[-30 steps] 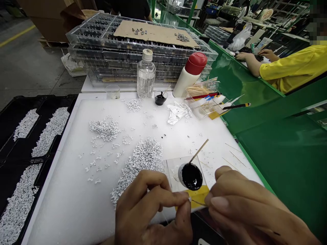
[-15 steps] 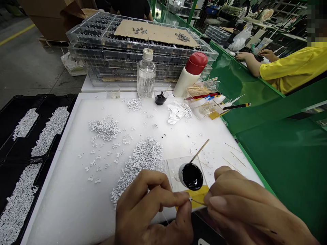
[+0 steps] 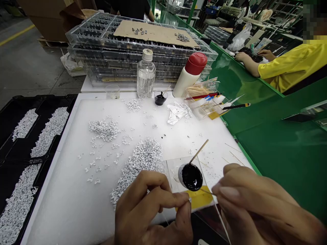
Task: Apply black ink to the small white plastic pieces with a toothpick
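Note:
My left hand (image 3: 155, 207) pinches a tiny white part (image 3: 189, 200) between thumb and forefinger at the table's near edge. My right hand (image 3: 258, 204) is closed on a thin stick (image 3: 208, 192), whose tip points left toward the rim of the cup of black paint (image 3: 192, 177). Whether the tip touches the paint is hard to make out. A wooden stick (image 3: 200, 149) leans in that cup, which stands tilted on a clear plate (image 3: 173, 170) with yellow tape (image 3: 201, 199). Left of the plate lies a heap of small white parts (image 3: 146, 154).
Smaller piles of white parts (image 3: 103, 130) dot the white board (image 3: 63, 190). Behind stand a clear bottle (image 3: 146, 76), a red-capped flask (image 3: 190, 73), a box of sticks (image 3: 201, 97) and stacked clear trays (image 3: 102, 64). Black trays (image 3: 15, 156) sit left. A person in a yellow sleeve (image 3: 283, 68) works at right.
My right hand has moved right and slightly up, taking the thin stick's tip off the white part and over near the paint cup. My left hand stays almost still.

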The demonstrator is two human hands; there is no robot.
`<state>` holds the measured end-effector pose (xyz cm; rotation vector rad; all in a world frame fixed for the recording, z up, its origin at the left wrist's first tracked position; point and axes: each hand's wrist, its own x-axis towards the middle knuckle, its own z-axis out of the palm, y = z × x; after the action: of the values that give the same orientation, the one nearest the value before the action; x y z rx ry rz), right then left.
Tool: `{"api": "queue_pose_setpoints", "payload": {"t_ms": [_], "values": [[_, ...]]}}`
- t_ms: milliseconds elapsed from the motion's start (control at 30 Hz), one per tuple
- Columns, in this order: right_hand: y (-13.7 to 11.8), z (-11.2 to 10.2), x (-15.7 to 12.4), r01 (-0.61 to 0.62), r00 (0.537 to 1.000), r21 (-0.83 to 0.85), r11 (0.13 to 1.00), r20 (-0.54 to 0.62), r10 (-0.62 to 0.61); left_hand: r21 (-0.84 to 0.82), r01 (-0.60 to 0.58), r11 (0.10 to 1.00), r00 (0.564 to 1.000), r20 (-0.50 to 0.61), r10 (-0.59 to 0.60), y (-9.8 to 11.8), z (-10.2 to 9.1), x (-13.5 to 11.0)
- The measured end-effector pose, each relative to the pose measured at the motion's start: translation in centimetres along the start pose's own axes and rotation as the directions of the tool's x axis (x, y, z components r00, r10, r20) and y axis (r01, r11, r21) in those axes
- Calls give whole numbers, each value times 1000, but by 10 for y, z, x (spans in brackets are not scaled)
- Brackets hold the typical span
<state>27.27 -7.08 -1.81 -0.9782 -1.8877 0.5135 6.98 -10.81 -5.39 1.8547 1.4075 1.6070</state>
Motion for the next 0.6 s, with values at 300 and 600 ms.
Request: {"api": "queue_pose_setpoints", "payload": {"t_ms": [300,600], "values": [[-2,3,1,22,1000,-71,997,18,-21,6,-22,1000,1000,22,22,-1,-3,0],[-6,0,9,90,992,-68,994,98,-83,2,-30,1000,999,24,30,-2,-2,1]]}}
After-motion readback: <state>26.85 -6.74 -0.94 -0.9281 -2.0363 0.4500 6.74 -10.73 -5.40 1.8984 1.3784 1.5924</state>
